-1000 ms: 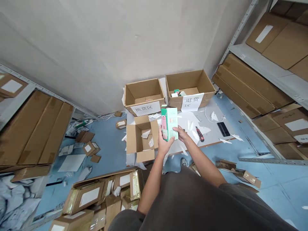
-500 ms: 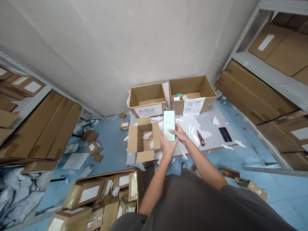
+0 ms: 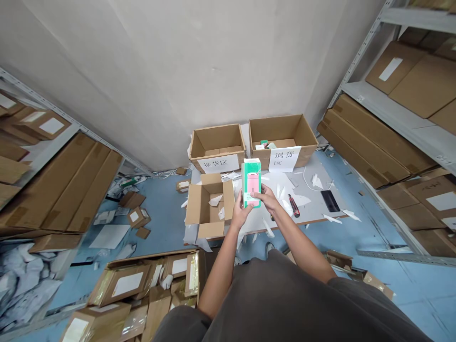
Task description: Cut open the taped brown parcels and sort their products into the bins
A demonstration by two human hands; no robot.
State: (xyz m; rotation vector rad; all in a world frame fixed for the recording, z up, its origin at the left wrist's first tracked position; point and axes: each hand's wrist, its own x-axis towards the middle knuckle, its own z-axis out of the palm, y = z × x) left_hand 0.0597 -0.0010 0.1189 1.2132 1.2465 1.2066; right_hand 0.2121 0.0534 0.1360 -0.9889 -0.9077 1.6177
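Observation:
A tall green, white and pink product box [image 3: 252, 178] is held upright between my two hands above the table. My left hand [image 3: 241, 213] grips its lower left side, thumb on the front. From the right, my right hand [image 3: 268, 198] closes on its lower right edge with the thumb across the pink panel. Just left of my hands stands an open cardboard carton [image 3: 194, 204], flaps spread, with scraps of white paper inside. A red and black box cutter [image 3: 294, 206] lies on the table to the right.
Behind are two larger open cartons with paper signs, a left one [image 3: 217, 137] and a right one [image 3: 276, 126] containing small boxes. A phone [image 3: 330, 201] lies on the table [image 3: 309, 183] among paper scraps. A bin of parcels [image 3: 153, 259] stands front left; shelves [image 3: 399, 107] flank both sides.
The product box has been turned, so a green and pink face now shows instead of the pale green one. My hands have shifted their hold on it. The view has moved slightly.

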